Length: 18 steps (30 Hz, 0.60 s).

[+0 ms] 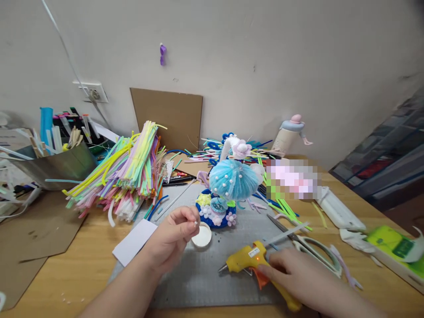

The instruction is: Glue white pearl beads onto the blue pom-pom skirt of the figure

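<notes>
My left hand [177, 236] is closed in a pinch, a tiny white pearl bead [195, 224] between thumb and fingertips. Just beyond it lies a round white lid or dish [202, 236]. My right hand [291, 271] grips a yellow glue gun [243, 258] by its handle; the nozzle points left over the grey mat and a small light glows on its side. Behind both hands stands a pipe-cleaner figure with a fluffy light-blue dome [233, 179] dotted with pearls. Its dark blue base [217, 221] carries pale flowers.
Bundled pastel pipe cleaners [132, 176] are heaped at left, near a metal pot [62, 168] of sticks. Scissors [314, 251] lie beside my right hand. A white card [135, 240] is on the left. A bottle [287, 137] and cardboard [168, 115] stand against the wall.
</notes>
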### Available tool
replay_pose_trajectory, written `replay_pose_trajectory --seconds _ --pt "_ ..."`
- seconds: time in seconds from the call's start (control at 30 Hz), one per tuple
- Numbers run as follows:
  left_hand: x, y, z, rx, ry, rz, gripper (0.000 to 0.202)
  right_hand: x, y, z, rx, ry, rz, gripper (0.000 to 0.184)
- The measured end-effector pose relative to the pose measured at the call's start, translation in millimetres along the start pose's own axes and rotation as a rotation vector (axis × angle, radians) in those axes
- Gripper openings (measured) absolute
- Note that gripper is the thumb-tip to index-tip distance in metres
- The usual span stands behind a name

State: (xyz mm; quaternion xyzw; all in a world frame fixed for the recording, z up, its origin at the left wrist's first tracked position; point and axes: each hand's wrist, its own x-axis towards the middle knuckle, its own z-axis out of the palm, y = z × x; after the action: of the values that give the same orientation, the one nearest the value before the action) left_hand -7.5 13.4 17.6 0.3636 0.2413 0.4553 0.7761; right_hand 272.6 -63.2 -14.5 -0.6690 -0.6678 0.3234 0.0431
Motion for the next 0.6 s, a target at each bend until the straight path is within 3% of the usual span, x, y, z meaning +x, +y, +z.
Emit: replay_pose_trajectory --seconds 0.07,0.1,0.2,0.23,0.27,0.33,0.43,0.6 --pt "-1 4 2.9 0.013 0.009 0.016 0.019 -3 -9 -18 -0.073 0.104 -0.024 0.048" --pt "-3 7 5.9 0.025 0.019 0.028 0.020 -4 -16 -27 -0.007 0.146 -0.054 0.048" --pt "-7 18 20.7 0.082 0.091 0.060 0.020 2 -43 -52 0.518 0.451 -0.378 0.028" --pt "-9 21 27.3 0.101 0.130 0.071 0.020 8 -51 -59 0.662 0.577 -0.532 0.040" --pt "-10 25 34.2 0.117 0.168 0.089 0.020 15 -60 -63 0.730 0.602 -0.645 0.058" --pt "-12 32 48.1 0.148 0.217 0.152 0.020 31 -74 -68 0.784 0.515 -0.748 0.085" --pt "-11 38 65.3 0.242 0.215 0.286 0.017 51 -87 -67 0.856 0.376 -0.805 0.104" --pt "-4 41 80.3 0.545 0.186 0.475 0.008 57 -98 -60 0.923 0.406 -0.874 0.101"
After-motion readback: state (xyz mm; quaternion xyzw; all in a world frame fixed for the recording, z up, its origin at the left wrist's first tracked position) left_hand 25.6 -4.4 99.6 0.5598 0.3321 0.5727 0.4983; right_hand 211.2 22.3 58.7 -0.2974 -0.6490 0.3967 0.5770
